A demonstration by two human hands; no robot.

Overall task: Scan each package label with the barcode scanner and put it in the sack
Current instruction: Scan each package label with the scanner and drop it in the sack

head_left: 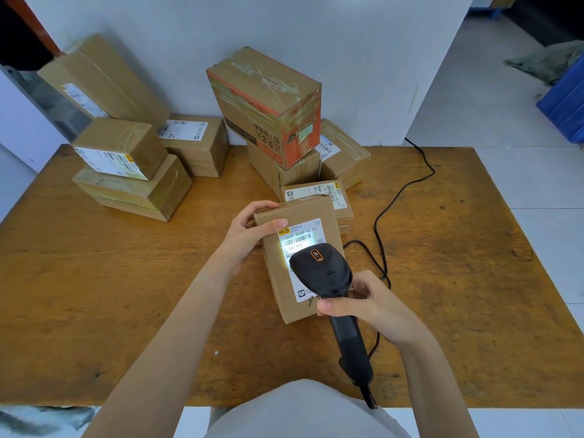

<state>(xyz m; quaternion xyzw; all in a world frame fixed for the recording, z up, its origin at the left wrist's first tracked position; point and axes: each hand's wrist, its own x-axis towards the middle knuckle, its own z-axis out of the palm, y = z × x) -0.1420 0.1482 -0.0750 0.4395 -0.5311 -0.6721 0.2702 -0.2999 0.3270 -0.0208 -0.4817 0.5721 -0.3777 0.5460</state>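
**Scanning a package label at a worn wooden table**

Spreading across the view is an orange-brown wooden table (458, 279), scuffed and dark-stained, pushed against a pale grey wall (347, 42). White floor tiles (537, 191) run along the right side.

At the far left, a long carton (104, 77) leans tilted against the wall. Below it, a small labelled box (120, 147) sits on top of a flatter taped box (136, 191), and just to their right a box with a white label (196, 147) rests at the table's back edge. Near the middle, an orange-printed carton (265, 102) is tipped on a heap of brown boxes (316, 172).

In front of the heap, the left hand (249, 229) is clamped on the top left corner of a brown package (290, 267), thumb lying on its face beside the shipping label (300, 238). The package is tilted up, just above the table. The right hand (366, 305) is closed round the grip of a black barcode scanner (322, 270), whose head hovers over the label and throws bright light on the barcode.

A black cable (407, 188) snakes from the scanner to the table's back right corner. At the far right, a blue crate (565, 102) stands on the floor with greyish cloth (543, 61) draped over it.
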